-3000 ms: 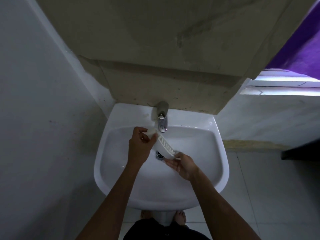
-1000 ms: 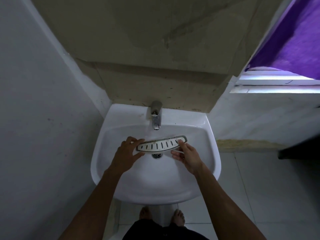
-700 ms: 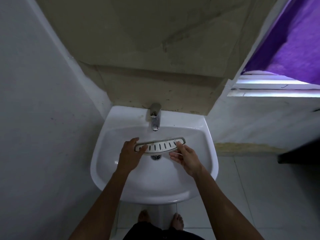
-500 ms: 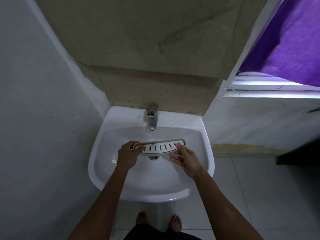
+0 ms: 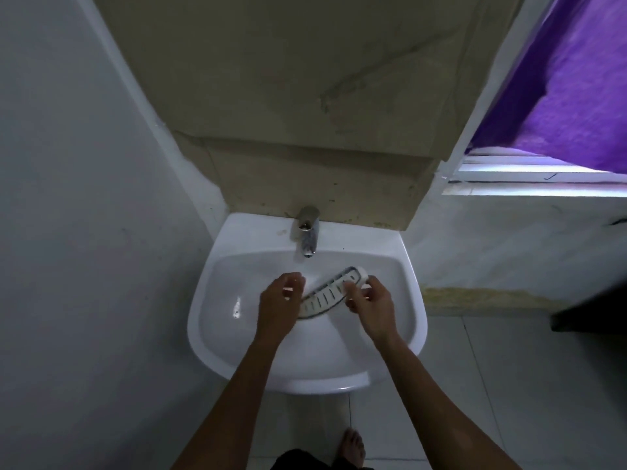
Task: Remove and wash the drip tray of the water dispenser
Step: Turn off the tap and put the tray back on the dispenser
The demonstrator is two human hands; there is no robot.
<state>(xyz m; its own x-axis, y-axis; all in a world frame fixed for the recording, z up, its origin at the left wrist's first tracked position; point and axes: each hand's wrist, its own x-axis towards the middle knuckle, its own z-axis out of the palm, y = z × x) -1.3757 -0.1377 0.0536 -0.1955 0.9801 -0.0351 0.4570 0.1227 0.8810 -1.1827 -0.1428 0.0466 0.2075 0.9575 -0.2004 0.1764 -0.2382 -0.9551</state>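
The left hand [image 5: 279, 301] is hovering just beside the tray's [image 5: 328, 295] lower end, fingers loosely curled, holding nothing. The tray is slanting up-right over the sink [image 5: 217, 337], below the tap [image 5: 308, 234]. The right hand [image 5: 368, 301] is pinching its upper end.

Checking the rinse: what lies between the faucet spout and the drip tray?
Head view: only bare white sink between faucet and drip tray; no stream visible.

Curtain [image 5: 576, 96]: purple, we see it hanging over the window [image 5: 543, 179] at upper right.
Back wall [image 5: 305, 96]: tan, stained, behind the basin.
Floor [image 5: 509, 385]: pale tiles.
Foot [image 5: 353, 447]: bare, on the floor below the basin.
Side wall [image 5: 68, 232]: grey, plain.
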